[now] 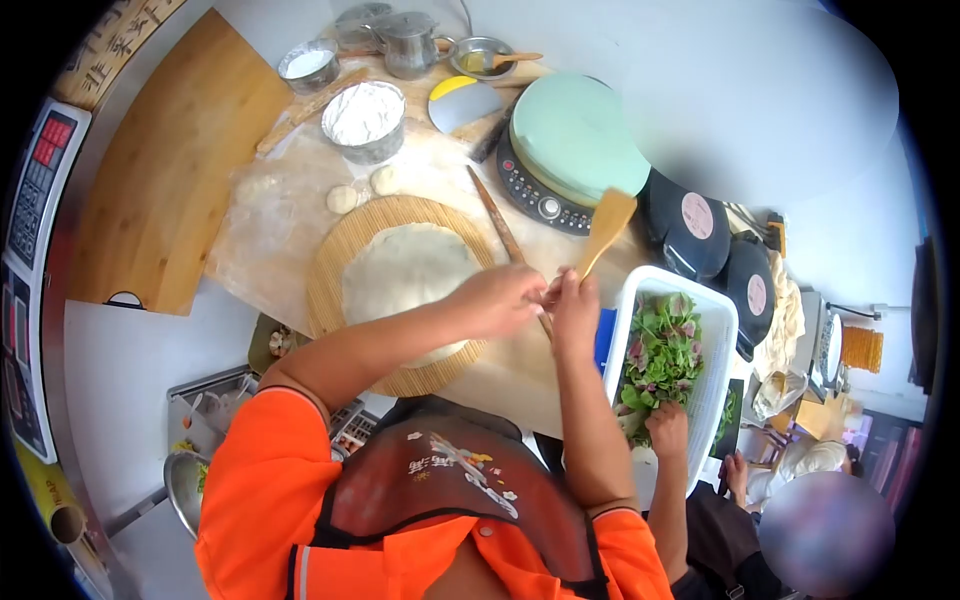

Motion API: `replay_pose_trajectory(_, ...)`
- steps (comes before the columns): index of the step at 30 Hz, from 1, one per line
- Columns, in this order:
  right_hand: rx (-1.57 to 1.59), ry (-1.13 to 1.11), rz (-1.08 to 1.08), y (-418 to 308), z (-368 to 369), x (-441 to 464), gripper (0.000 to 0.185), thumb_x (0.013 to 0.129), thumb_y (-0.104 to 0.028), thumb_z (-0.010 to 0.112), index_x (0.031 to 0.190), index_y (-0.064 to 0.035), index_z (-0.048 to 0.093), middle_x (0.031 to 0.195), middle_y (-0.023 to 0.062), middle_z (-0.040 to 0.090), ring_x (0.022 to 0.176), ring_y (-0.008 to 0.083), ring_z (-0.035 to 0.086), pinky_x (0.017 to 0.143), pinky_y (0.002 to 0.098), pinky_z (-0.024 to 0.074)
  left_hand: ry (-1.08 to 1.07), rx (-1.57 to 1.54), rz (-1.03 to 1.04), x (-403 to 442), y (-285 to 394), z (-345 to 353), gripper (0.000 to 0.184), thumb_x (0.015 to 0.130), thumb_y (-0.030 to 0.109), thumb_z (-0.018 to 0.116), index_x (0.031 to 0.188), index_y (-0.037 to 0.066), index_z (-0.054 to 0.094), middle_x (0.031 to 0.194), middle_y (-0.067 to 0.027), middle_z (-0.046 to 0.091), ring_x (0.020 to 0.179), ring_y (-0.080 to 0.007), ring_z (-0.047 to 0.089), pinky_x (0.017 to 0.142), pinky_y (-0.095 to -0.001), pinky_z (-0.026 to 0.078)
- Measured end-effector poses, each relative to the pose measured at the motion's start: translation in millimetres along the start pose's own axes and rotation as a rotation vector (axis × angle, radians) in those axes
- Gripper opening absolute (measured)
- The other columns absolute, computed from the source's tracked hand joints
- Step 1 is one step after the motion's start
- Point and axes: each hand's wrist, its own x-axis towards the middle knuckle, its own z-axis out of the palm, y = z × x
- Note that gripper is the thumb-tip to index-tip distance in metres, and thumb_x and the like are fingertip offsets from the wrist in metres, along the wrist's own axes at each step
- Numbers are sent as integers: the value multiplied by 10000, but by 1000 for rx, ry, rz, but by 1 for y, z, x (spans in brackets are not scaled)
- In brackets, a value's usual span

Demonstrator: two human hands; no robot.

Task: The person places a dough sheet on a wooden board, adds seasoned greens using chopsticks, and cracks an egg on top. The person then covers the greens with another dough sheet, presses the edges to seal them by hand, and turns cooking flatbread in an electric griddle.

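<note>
In my left hand (pixel 573 312) is the handle of a wooden spatula (pixel 608 228), its flat blade pointing up. Beside it, my right hand (pixel 505 298) has its fingers drawn together close to the left fingers; whether they hold anything is hidden. Below my right forearm, a flattened sheet of dough (pixel 405 275) lies on a round slatted wooden board (pixel 328 270). A thin wooden rolling pin (pixel 495 215) lies on the worktop, running behind my hands. Two small dough balls (pixel 341 199) rest above the board.
A round griddle (pixel 575 135) with a green top stands at the back. At the right, a co-worker's hand (pixel 667 430) reaches into a white tub (pixel 728 350) of leafy greens (pixel 662 350). A flour bowl (pixel 364 125) and metal scraper (pixel 466 105) are behind the board.
</note>
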Motion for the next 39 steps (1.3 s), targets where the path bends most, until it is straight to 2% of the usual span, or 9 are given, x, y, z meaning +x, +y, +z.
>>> replay_pose_trajectory(2, -214, -19, -119, -32, -12, 29, 274, 1042, -252, 415, 1106, -22, 549, 691, 15, 511, 540, 98, 487, 436, 238, 405, 177, 213, 126, 12, -26, -18, 340, 838, 144, 664, 1148, 41, 565, 1144, -141, 599, 1082, -344, 576, 918, -439, 463)
replay_pose_trajectory(7, -637, 5, -370, -101, -47, 104, 397, 1038, -324, 415, 1121, 7, 617, 728, 144, 609, 684, 254, 593, 679, 384, 476, 512, 579, 227, 81, -48, -80, 404, 809, 133, 706, 1181, 64, 565, 1174, -107, 581, 1176, -313, 519, 1038, -461, 373)
replay_pose_trajectory(10, -864, 8, -483, -112, -78, 118, 397, 1029, -332, 426, 1152, -2, 610, 780, 175, 637, 729, 286, 620, 722, 402, 488, 366, 755, 291, 128, -67, -101, 441, 793, 126, 721, 1203, 83, 563, 1195, -90, 577, 1221, -278, 486, 1103, -476, 303)
replay_pose_trajectory(16, -875, 12, -486, -115, -85, 108, 415, 821, -177, 758, 1182, -52, 595, 647, 85, 521, 555, 221, 510, 603, 354, 470, -7, 863, 393, 176, -97, -97, 198, 805, 108, 700, 995, 102, 644, 955, -34, 609, 1127, -236, 535, 1159, -514, 234)
replay_pose_trajectory(22, -977, -96, -649, -97, -76, 144, 479, 794, -163, 760, 1235, -92, 588, 834, 152, 641, 730, 331, 626, 686, 426, 508, 103, 763, 481, 197, -58, -114, 160, 817, 130, 691, 975, 104, 680, 936, -41, 650, 1066, -225, 570, 1151, -520, 227)
replay_pose_trajectory(26, -1061, 0, -774, -143, -76, 151, 292, 834, -174, 711, 1103, -96, 629, 913, 156, 681, 804, 347, 660, 696, 444, 511, 154, 771, 533, 223, -23, -134, 191, 844, 193, 675, 1010, 103, 703, 952, -50, 673, 1063, -228, 572, 1140, -516, 232)
replay_pose_trajectory(29, -1128, 117, -878, -176, -77, 185, 209, 879, -236, 662, 1051, -121, 633, 807, 177, 684, 774, 384, 662, 681, 470, 506, 246, 768, 492, 249, -3, -150, 193, 867, 215, 655, 1029, 124, 708, 986, -39, 673, 1066, -236, 572, 1127, -518, 240)
replay_pose_trajectory(35, -1030, 266, -838, -256, -37, 249, 301, 921, -318, 621, 1121, -94, 613, 782, 110, 723, 775, 314, 699, 714, 420, 523, 872, 648, 461, 308, 4, -187, 226, 848, 217, 669, 1065, 186, 724, 1138, -68, 630, 1135, -274, 534, 1049, -498, 310)
replay_pose_trajectory(39, -904, 133, -901, -303, -24, 298, 320, 940, -335, 568, 1052, -46, 648, 816, 134, 701, 777, 308, 662, 740, 394, 507, 992, 527, 518, 298, 9, -211, 288, 845, 201, 663, 1129, 163, 693, 1210, -97, 598, 1165, -313, 522, 1030, -470, 348)
